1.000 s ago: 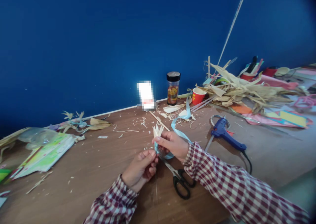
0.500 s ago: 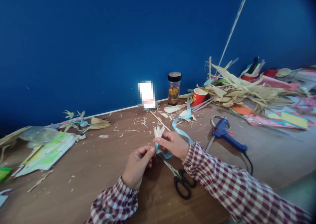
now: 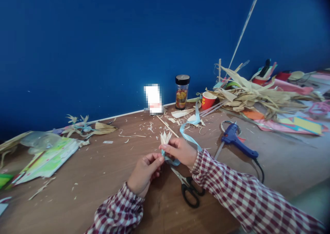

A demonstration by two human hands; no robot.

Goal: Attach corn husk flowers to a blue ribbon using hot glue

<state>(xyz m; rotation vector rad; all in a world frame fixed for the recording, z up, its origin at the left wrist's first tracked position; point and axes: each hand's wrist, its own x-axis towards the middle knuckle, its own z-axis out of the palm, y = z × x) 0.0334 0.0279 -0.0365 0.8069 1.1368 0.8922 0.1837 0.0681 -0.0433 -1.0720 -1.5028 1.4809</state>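
A small corn-husk flower [image 3: 165, 138] with pale pointed petals stands upright between the fingers of my right hand [image 3: 180, 151], which is closed around its lower part. Light blue ribbon [image 3: 190, 138] runs from the flower's base, loops under my right hand and trails back across the table. My left hand [image 3: 146, 172] pinches at the bottom of the flower, where the blue wrapping shows; my fingertips partly hide it. Just below my hands lie scissors [image 3: 189, 189] with black handles, their blade tips pointing toward the ribbon.
A blue glue gun [image 3: 233, 137] rests on the right with its cord. Behind are a jar [image 3: 182, 93], a red paper cup [image 3: 208, 100] and a heap of dry husks [image 3: 247, 95]. Husk scraps [image 3: 148, 126] litter the brown table [image 3: 103, 189]. A green-patterned sheet [image 3: 51, 158] lies left.
Both hands have shifted only slightly; my left fingertips sit a little further right and closer against the flower's base. The flower has turned a little in my grip.
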